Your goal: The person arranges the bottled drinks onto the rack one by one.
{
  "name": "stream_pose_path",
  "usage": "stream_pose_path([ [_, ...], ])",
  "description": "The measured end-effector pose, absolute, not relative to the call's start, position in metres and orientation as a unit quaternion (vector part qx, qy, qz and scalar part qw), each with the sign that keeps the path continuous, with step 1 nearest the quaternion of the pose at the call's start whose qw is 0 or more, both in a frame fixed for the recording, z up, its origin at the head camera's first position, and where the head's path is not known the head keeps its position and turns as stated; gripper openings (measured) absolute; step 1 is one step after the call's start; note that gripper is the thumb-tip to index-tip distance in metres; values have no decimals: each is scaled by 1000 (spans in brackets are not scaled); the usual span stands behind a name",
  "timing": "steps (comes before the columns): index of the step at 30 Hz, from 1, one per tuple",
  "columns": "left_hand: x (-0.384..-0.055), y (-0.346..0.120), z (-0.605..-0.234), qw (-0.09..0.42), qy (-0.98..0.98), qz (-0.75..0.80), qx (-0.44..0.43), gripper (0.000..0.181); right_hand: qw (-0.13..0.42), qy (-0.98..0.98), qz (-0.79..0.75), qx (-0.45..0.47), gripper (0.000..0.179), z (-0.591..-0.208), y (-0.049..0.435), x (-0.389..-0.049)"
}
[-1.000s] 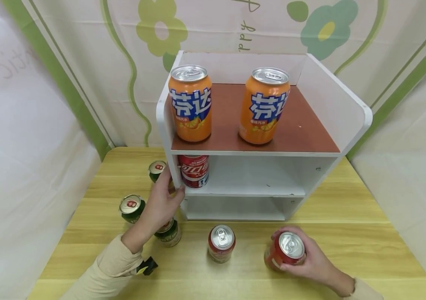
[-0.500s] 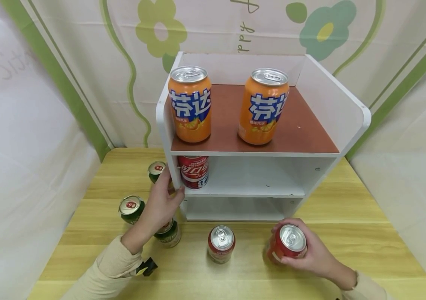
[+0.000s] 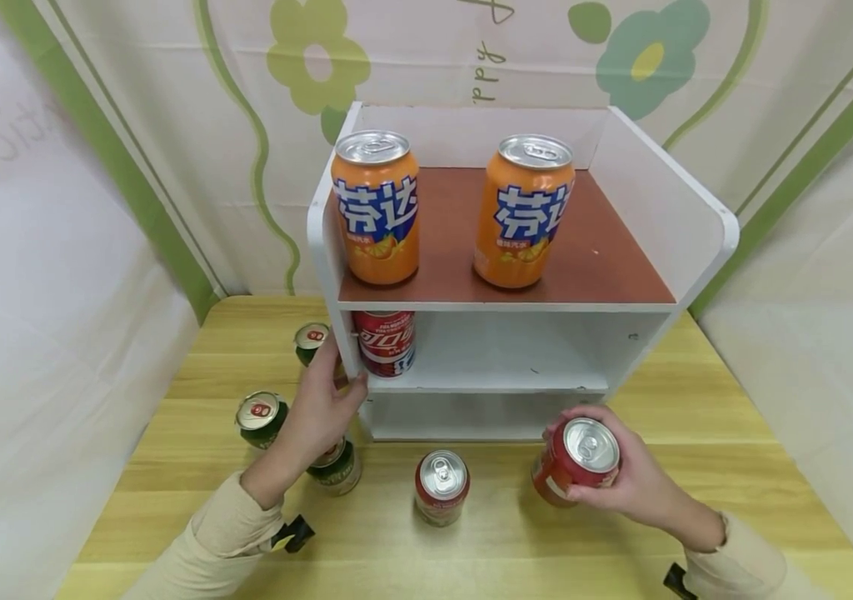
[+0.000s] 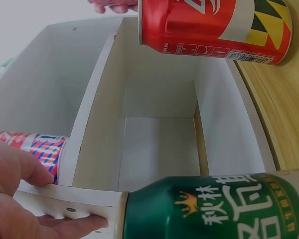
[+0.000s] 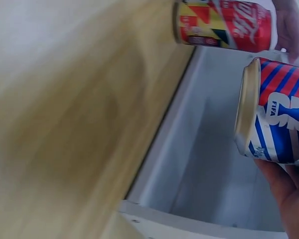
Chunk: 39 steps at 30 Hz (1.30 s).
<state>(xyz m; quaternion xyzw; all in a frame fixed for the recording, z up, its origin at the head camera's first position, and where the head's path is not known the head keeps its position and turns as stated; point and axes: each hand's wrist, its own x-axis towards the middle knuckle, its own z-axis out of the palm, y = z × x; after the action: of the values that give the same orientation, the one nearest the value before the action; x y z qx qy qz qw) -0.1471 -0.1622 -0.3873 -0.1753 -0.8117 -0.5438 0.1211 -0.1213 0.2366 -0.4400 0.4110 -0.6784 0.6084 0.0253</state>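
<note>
In the head view, my left hand (image 3: 321, 408) grips the left side panel of a white shelf unit (image 3: 486, 308), thumb at the front edge. My right hand (image 3: 640, 483) holds a red cola can (image 3: 565, 475), raised above the table right of centre. The right wrist view shows the blue-and-red striped FIFA side of the held can (image 5: 276, 112). Another red cola can (image 3: 441, 492) stands upright on the table between my hands. On the middle shelf, at its left end, stands a third cola can (image 3: 385, 346), close to my left thumb.
Two orange Fanta cans (image 3: 377, 217) stand on the brown top shelf (image 3: 449, 233). Several green cans (image 3: 261, 421) stand left of the unit, near and partly behind my left arm. Fabric walls (image 3: 44, 333) enclose the wooden table (image 3: 396, 567).
My right hand has lifted the cola can off the table and carried it forward, nearer the shelf unit. The left hand keeps its grip on the side panel.
</note>
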Motion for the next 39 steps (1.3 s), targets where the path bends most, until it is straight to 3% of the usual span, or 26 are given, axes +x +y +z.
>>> stream_pose_path([
  [21, -148, -162, -388, 124, -813, -541, -175, 72, 97, -801, 521, 277, 77, -368, 206, -123],
  [39, -147, -163, -388, 131, -819, -532, -172, 72, 121, -816, 530, 198, 71, -345, 180, -143],
])
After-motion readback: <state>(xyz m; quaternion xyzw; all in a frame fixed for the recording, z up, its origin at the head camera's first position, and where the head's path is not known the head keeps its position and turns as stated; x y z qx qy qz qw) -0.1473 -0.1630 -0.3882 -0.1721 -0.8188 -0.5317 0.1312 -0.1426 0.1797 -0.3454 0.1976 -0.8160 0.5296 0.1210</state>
